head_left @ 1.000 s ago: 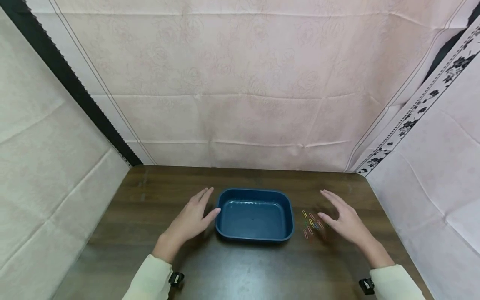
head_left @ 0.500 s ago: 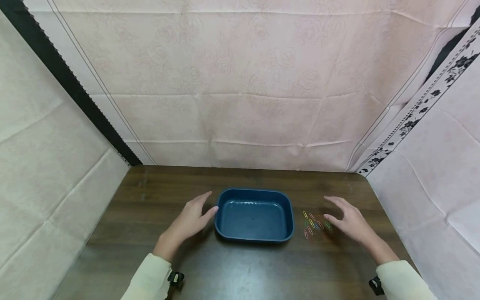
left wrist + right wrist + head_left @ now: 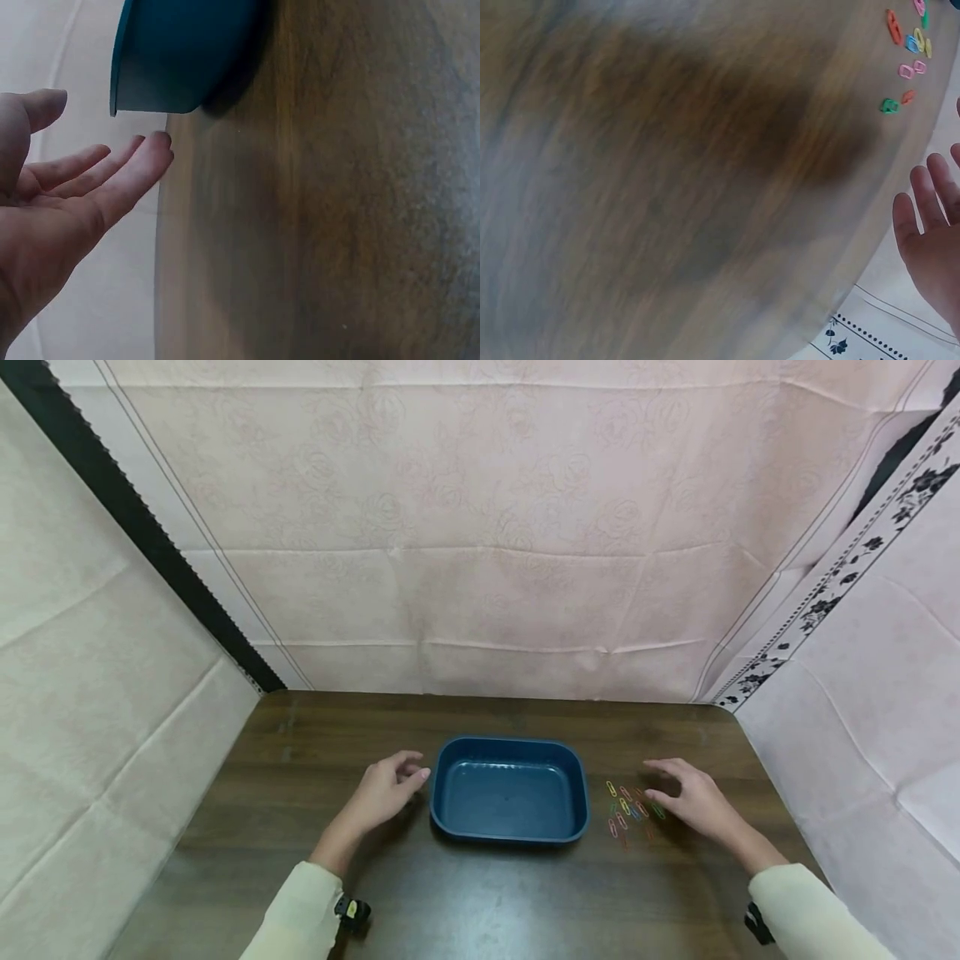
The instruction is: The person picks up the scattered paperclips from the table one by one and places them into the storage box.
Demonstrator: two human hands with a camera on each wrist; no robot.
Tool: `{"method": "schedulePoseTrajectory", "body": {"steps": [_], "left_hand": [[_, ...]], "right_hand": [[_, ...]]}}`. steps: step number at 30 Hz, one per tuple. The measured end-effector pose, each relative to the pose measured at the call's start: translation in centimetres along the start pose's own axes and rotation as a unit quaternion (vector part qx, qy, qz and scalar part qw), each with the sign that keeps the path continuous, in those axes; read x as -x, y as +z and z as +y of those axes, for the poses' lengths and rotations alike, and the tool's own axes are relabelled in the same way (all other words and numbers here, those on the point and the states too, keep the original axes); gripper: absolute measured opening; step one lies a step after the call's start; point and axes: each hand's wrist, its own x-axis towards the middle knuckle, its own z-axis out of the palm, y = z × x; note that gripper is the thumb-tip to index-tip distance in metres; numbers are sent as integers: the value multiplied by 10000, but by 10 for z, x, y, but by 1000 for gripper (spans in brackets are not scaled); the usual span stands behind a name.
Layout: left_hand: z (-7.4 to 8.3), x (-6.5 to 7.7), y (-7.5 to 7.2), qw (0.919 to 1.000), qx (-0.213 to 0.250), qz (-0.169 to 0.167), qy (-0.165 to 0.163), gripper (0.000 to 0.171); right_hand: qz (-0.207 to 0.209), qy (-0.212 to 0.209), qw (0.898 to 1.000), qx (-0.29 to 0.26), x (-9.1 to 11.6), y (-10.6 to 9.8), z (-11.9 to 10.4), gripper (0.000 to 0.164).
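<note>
A dark blue rectangular tray (image 3: pixel 510 837) sits on the wooden table, with nothing inside it. My left hand (image 3: pixel 382 793) hovers just left of the tray, its fingers loosely bent and holding nothing; in the left wrist view the fingertips are apart from the tray wall (image 3: pixel 161 82). To the right of the tray lie several small coloured paper clips (image 3: pixel 624 806), in pink, yellow, green, blue and orange. Beside them on the right is my right hand (image 3: pixel 696 799), thumb and fingers spread apart and nothing between them. The right wrist view shows the clips (image 3: pixel 906 71) beyond the fingers.
The brown wooden table (image 3: pixel 450 902) has its back edge against a pale cloth backdrop (image 3: pixel 487 568). More cloth hangs on the left and right sides. A black wrist camera (image 3: pixel 351 910) is strapped at the left sleeve, another (image 3: pixel 757 924) at the right.
My left hand has drawn slightly back from the tray and its fingers have bent more. The right hand has shifted a little to the right, uncovering a green clip.
</note>
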Motion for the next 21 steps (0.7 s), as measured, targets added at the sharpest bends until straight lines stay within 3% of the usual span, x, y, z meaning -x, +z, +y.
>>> {"method": "schedulePoseTrajectory", "body": {"steps": [8,14,21], "left_hand": [[-2,-2,-1,9870,1513,-407,-371,44],[2,-4,3,9794,1837,-532,-649,36],[5,-3,9,9768,1931,-524,-769,32]], "right_hand": [[-88,-101,9999,83,0,4,4,44],[-94,-280,9995,128,-1,12,6,38],[32,-114,9999,91,-5,19,7,28]]}}
